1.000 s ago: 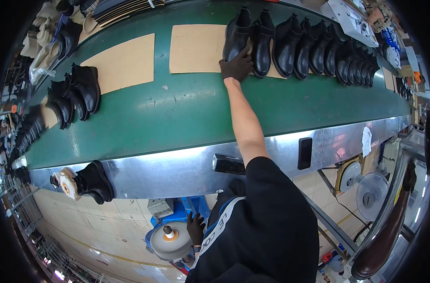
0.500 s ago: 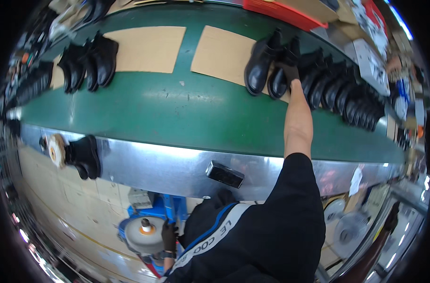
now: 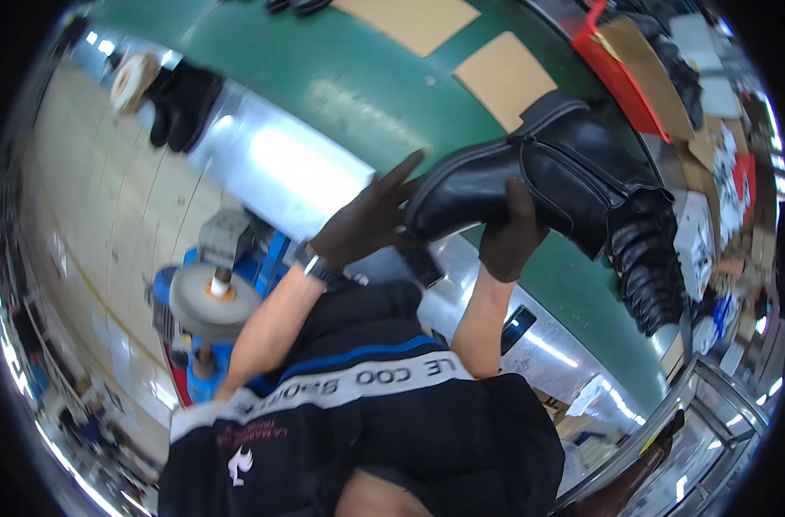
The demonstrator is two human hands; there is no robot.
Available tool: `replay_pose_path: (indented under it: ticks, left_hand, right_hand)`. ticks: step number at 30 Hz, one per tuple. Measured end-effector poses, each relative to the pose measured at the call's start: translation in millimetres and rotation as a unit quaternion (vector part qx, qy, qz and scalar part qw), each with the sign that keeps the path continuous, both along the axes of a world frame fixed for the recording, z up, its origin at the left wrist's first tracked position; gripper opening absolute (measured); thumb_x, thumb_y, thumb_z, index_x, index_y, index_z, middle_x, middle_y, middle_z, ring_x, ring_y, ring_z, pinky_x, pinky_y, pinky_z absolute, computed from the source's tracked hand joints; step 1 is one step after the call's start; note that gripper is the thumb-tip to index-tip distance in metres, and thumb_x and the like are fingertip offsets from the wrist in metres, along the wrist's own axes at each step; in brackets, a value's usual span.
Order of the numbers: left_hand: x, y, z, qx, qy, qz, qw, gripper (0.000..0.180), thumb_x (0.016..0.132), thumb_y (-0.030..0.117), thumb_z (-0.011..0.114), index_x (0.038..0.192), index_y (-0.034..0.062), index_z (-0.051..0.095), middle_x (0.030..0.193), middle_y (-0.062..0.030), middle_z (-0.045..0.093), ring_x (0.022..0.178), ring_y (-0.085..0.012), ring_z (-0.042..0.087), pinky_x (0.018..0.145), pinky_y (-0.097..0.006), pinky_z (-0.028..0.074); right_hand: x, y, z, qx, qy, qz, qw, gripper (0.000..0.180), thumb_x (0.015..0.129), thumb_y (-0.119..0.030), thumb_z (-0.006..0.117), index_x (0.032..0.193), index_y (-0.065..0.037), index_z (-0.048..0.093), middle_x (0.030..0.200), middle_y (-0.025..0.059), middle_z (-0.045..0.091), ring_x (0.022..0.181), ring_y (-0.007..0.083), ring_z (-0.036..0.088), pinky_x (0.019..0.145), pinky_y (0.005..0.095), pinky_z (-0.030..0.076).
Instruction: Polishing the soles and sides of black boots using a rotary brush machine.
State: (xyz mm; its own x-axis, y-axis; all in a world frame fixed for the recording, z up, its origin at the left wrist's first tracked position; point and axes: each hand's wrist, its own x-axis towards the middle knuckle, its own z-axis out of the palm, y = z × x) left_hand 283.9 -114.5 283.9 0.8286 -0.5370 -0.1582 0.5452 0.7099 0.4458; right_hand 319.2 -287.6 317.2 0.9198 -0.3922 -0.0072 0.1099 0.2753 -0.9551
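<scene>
A black leather ankle boot (image 3: 565, 164) is held up on its side over the bench, toe toward the left and a zip along its side. My right hand (image 3: 515, 239), in a dark glove, grips it from below with the thumb across its side. At the toe, my left hand (image 3: 362, 224), gloved too and wearing a wrist strap, has its fingers stretched out. Those fingertips are at or against the toe; contact is hard to tell. A row of black boots (image 3: 649, 271) stands to the right, partly behind the held boot.
The green bench top (image 3: 367, 108) has a steel front edge (image 3: 298, 164) and cardboard sheets (image 3: 504, 77) on it. A grey wheel (image 3: 211, 297) on a blue machine stands at lower left. Black boots (image 3: 186, 103) sit at the edge's left end. A red crate (image 3: 612, 69) lies far right.
My right hand has brought one boot from the far side of the bench up close to me. My left hand has left the grey wheel and risen to the boot's toe. The view has turned.
</scene>
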Motion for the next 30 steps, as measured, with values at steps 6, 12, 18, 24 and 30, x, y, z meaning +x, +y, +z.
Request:
replay_pose_path:
  ticks: [6,12,18,24,30]
  left_hand:
    - [-50.6,52.6,41.4,-0.061,0.077,0.006,0.995,0.05,0.085,0.028,0.052,0.123,-0.0009,0.04,0.114,-0.0214,0.052,0.088,-0.0216,0.061,0.066,-0.031,0.055]
    - [-169.7,90.8,4.6,0.306,-0.056,0.171,0.935,0.061,0.066,0.015,0.073,0.12,0.0066,0.047,0.118,-0.0141,0.052,0.107,-0.0244,0.052,0.091,-0.035,0.042]
    - [-263.7,100.4,-10.8,0.668,-0.185,0.149,0.705,0.066,0.064,0.019,0.075,0.121,0.0067,0.044,0.116,-0.0128,0.053,0.106,-0.0224,0.052,0.095,-0.034,0.038]
    - [-307.8,62.7,-95.5,-0.144,0.171,0.557,0.8,0.044,0.073,0.017,0.066,0.109,-0.0005,0.049,0.105,-0.0099,0.058,0.096,-0.0191,0.056,0.091,-0.031,0.04]
    - [-321.2,60.2,-155.0,0.559,0.216,0.469,0.648,0.035,0.091,0.025,0.029,0.106,0.0021,0.051,0.103,-0.0091,0.057,0.1,-0.0183,0.052,0.091,-0.034,0.04]
  right_hand:
    - [-37.9,-41.0,69.3,-0.613,0.011,0.383,0.691,0.061,0.057,-0.025,0.08,0.11,-0.006,0.057,0.111,0.0093,0.058,0.107,0.0231,0.051,0.094,0.0332,0.036]
    - [30.2,25.7,100.2,-0.3,0.207,0.605,0.708,0.072,0.056,-0.016,0.08,0.118,-0.002,0.048,0.11,0.0109,0.056,0.096,0.0206,0.056,0.086,0.0307,0.043]
    - [-0.8,91.9,43.0,-0.365,-0.066,0.869,0.326,0.074,0.055,-0.009,0.077,0.122,-0.004,0.046,0.109,0.0096,0.056,0.099,0.0161,0.053,0.087,0.0297,0.042]
    - [-86.7,137.8,-24.3,-0.272,0.061,0.896,0.347,0.071,0.053,-0.004,0.074,0.119,-0.003,0.049,0.111,0.0083,0.056,0.098,0.0177,0.054,0.086,0.0305,0.044]
    - [-115.6,155.5,-65.9,-0.322,0.23,0.855,0.335,0.069,0.06,-0.003,0.067,0.124,-0.006,0.044,0.11,0.006,0.055,0.098,0.0136,0.05,0.087,0.0274,0.041]
